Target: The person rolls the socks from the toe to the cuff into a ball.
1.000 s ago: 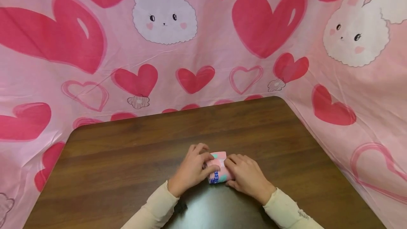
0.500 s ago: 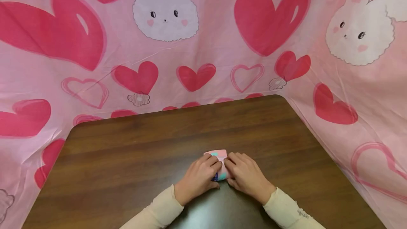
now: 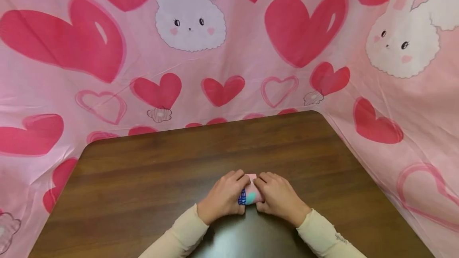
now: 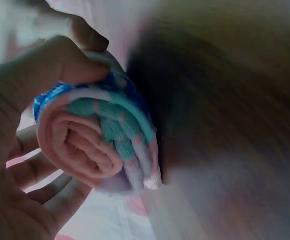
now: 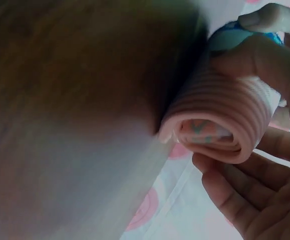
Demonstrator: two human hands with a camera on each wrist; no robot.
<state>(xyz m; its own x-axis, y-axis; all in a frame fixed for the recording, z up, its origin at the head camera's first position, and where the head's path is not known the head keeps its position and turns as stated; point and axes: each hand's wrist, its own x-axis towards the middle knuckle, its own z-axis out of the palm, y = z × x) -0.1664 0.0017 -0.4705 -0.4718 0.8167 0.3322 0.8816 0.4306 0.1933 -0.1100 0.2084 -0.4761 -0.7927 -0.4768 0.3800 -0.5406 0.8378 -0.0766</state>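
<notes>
A rolled-up pink sock (image 3: 252, 197) with teal patches and blue lettering lies between both hands at the table's near middle. My left hand (image 3: 223, 195) grips its left end, fingers over the far side and thumb on the near side. My right hand (image 3: 280, 197) holds the other end the same way. In the left wrist view the sock's coiled end (image 4: 82, 145) shows pink layers and teal yarn loops. In the right wrist view the ribbed cuff (image 5: 220, 100) is wound round the outside, with the right thumb pressed on it. Fingers cover much of the roll.
A dark brown wooden table (image 3: 172, 158) with rounded corners spreads around the hands. Behind it and to both sides hangs a pink cloth (image 3: 247, 59) printed with hearts and rabbits. Light-coloured sleeves (image 3: 184, 228) cover the forearms.
The left hand has shifted from loosely spread fingers, thumb on top, to a grip round the sock's left end. The roll shows less of its top now. The right hand has hardly moved.
</notes>
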